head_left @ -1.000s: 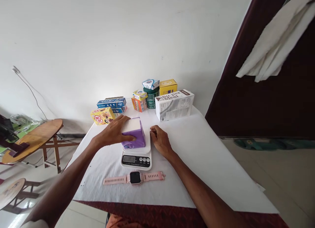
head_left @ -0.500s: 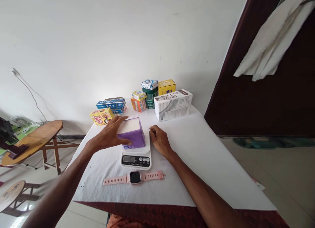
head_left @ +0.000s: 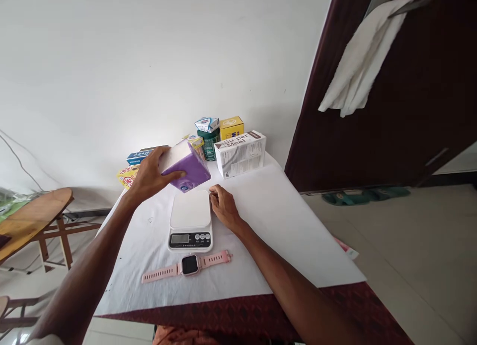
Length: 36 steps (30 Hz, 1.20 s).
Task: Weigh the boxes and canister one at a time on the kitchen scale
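Near the centre of the frame, your left hand (head_left: 151, 176) grips the purple pack (head_left: 192, 170) between thumb and fingers, holding it tilted just above the platform of the white scale (head_left: 191, 211) in the picture. Your right hand (head_left: 225, 206), fingers curled, lies right beside the scale's upper right corner; whether it grips anything cannot be told. Lower centre: pink-strapped watch (head_left: 190, 265), laid flat. Upper centre: white "Super Meal" box (head_left: 240, 156), beside a green tub (head_left: 209, 147).
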Available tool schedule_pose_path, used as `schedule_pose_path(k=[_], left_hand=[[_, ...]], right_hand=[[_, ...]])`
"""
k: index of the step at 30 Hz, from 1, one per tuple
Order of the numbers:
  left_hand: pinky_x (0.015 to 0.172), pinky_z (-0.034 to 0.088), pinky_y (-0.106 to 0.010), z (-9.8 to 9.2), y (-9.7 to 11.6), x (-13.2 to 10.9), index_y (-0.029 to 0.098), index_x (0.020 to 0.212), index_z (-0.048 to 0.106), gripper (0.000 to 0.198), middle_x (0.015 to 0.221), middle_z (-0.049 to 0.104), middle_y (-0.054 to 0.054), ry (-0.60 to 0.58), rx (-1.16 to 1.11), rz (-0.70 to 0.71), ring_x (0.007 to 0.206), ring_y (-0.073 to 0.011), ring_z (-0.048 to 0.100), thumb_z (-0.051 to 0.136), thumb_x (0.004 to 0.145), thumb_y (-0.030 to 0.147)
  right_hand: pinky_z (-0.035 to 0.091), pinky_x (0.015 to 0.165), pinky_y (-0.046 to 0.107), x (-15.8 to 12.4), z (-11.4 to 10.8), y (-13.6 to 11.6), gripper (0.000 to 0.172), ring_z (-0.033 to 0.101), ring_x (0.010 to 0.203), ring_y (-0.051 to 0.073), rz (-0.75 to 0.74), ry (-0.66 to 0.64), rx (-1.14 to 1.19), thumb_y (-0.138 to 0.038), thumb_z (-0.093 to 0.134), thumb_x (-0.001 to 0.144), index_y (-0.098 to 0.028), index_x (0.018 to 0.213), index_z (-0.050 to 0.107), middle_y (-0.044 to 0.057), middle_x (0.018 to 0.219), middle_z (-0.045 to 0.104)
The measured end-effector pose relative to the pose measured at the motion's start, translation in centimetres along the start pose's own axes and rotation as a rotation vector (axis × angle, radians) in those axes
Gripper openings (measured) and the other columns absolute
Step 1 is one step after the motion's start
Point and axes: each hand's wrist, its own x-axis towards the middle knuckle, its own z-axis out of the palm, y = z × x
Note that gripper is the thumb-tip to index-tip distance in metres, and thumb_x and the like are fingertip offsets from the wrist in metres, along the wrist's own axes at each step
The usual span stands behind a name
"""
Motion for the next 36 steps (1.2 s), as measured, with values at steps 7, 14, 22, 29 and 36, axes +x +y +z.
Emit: schedule_pose_path(k=[7, 14, 22, 29, 36], left_hand=[[0.086, 0.051, -0.04, 4.7, -0.2, 4.1, 0.019, 0.121, 0.06, 0.064, 0.109, 0.069, -0.006, -0.026, 0.003, 0.0, 0.095, -0.0267, 0.064, 0.082, 0.07, 0.053], [0.096, 0.051, -0.047, 9.5, -3.6, 6.3, 0.018, 0.127, 0.06, 0.072, 0.121, 0.069, -0.011, -0.105, 0.064, -0.063, 0.106, -0.0327, 0.064, 0.086, 0.066, 0.047], [0.111, 0.044, -0.051, 13.0, -5.5, 8.2, 0.019, 0.141, 0.057, 0.074, 0.136, 0.06, -0.015, -0.188, -0.071, -0.002, 0.13, -0.0367, 0.056, 0.082, 0.076, 0.044], [0.108, 0.049, -0.054, 13.1, -6.1, 6.5, 0.023, 0.151, 0.045, 0.095, 0.14, 0.051, -0.017, -0.172, -0.137, 0.026, 0.132, -0.038, 0.052, 0.087, 0.072, 0.05], [0.089, 0.061, -0.045, 10.3, -8.4, 0.5, 0.027, 0.146, 0.047, 0.075, 0.144, 0.05, -0.015, -0.167, -0.161, -0.095, 0.115, -0.0297, 0.064, 0.075, 0.082, 0.056]], right_hand=[[0.049, 0.086, 0.033, -0.1, 0.2, -0.1, 0.022, 0.065, 0.09, 0.021, -0.013, 0.013, -0.003, -0.011, 0.045, 0.086, -0.022, 0.1, 0.058, 0.006, 0.095, 0.07], [0.049, 0.088, 0.034, -0.2, 0.0, -0.3, 0.024, 0.065, 0.093, 0.022, -0.01, 0.005, 0.011, -0.011, 0.044, 0.088, -0.022, 0.102, 0.059, 0.007, 0.098, 0.07], [0.05, 0.088, 0.035, -0.2, -0.1, -0.5, 0.024, 0.065, 0.091, 0.022, -0.002, -0.001, -0.008, -0.012, 0.044, 0.086, -0.021, 0.102, 0.059, 0.007, 0.097, 0.07], [0.049, 0.087, 0.036, -0.2, -0.3, -0.5, 0.025, 0.066, 0.093, 0.023, -0.009, -0.026, -0.024, -0.012, 0.043, 0.087, -0.02, 0.104, 0.06, 0.009, 0.099, 0.07], [0.049, 0.09, 0.035, -0.4, -0.6, -1.1, 0.029, 0.065, 0.096, 0.022, -0.024, -0.064, -0.045, -0.01, 0.043, 0.088, -0.02, 0.102, 0.066, 0.009, 0.103, 0.071]])
